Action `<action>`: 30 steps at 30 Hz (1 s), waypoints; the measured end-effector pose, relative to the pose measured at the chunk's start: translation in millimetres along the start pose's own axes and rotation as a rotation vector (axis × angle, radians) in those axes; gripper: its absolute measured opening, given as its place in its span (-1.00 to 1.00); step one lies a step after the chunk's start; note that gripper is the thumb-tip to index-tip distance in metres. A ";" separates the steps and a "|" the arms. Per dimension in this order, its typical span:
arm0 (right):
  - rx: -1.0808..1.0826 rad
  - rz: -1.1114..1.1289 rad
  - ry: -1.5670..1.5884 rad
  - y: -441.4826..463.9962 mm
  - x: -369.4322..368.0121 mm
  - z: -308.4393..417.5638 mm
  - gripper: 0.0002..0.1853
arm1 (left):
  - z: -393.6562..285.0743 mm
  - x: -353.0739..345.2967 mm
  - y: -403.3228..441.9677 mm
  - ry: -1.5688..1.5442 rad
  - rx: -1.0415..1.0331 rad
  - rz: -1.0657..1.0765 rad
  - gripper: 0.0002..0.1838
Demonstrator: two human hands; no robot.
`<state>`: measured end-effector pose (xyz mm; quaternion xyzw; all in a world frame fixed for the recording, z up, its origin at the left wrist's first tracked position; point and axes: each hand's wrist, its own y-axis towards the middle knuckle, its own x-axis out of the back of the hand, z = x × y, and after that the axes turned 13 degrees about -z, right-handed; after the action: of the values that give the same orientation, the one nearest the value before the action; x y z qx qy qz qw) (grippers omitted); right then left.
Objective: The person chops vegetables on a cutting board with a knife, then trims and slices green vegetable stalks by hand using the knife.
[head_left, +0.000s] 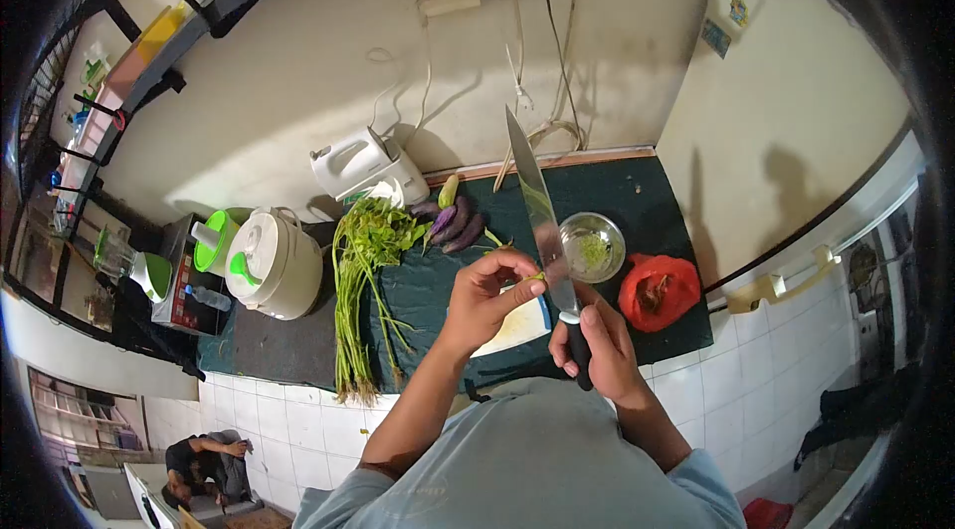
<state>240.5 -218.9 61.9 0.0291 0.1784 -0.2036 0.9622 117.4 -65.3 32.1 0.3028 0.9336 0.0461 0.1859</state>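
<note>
My right hand is wrapped round the black handle of a large kitchen knife, its long blade pointing up and away from me. Close beside the blade, my left hand pinches a thin green vegetable piece between thumb and fingers; its exact kind is too small to tell. Under my hands lies a whitish cutting board, partly hidden by them. Just beyond the right hand stands a clear bowl with small chopped green bits in it.
Left of the board lie long-stemmed leafy greens, with purple eggplants behind. A red bag sits at the right on the dark green cloth. A rice cooker and white hand mixer stand further left. A person sits low behind.
</note>
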 end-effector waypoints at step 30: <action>-0.032 -0.067 0.003 7.5 -16.5 -28.7 -0.44 | 10.7 20.1 -10.1 0.026 0.086 -0.065 -0.81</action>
<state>220.0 -202.1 40.8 0.0079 0.1841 -0.2326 0.9550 100.8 -62.1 13.8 0.2795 0.9463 0.0038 0.1621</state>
